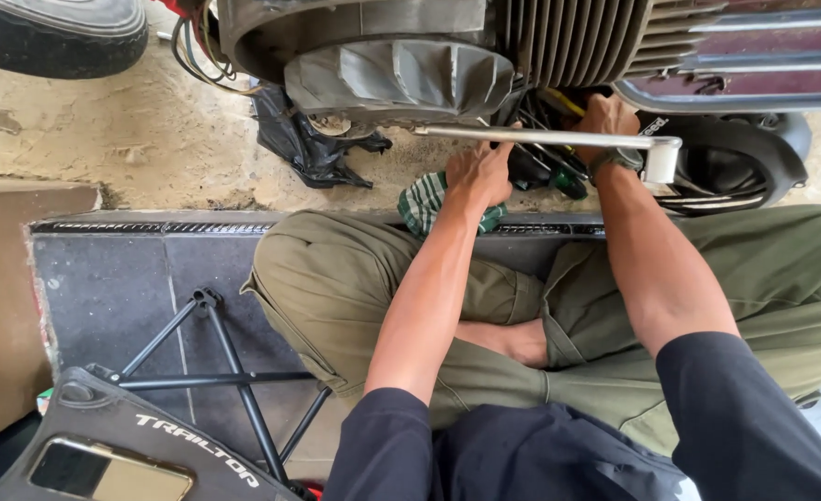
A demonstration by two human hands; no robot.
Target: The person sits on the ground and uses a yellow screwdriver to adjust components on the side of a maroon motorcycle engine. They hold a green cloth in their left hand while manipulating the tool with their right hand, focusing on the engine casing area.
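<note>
My left hand (478,174) is closed around the handle of a long silver wrench (540,138) that runs level under a grey finned engine (573,37). Just below that hand lies a green and white cloth (420,201). My right hand (607,119) reaches up into the dark gap under the engine fins, among wires and a yellow-handled tool (564,102); its fingers are hidden, so what it holds cannot be told. A watch sits on that wrist. I sit cross-legged in olive trousers.
A ribbed grey engine cover (397,79) hangs left of the wrench. A black plastic bag (304,144) lies on the sandy ground. A tyre (53,32) is at top left. A black metal frame (220,371) and a dark case with a phone (109,468) sit at lower left.
</note>
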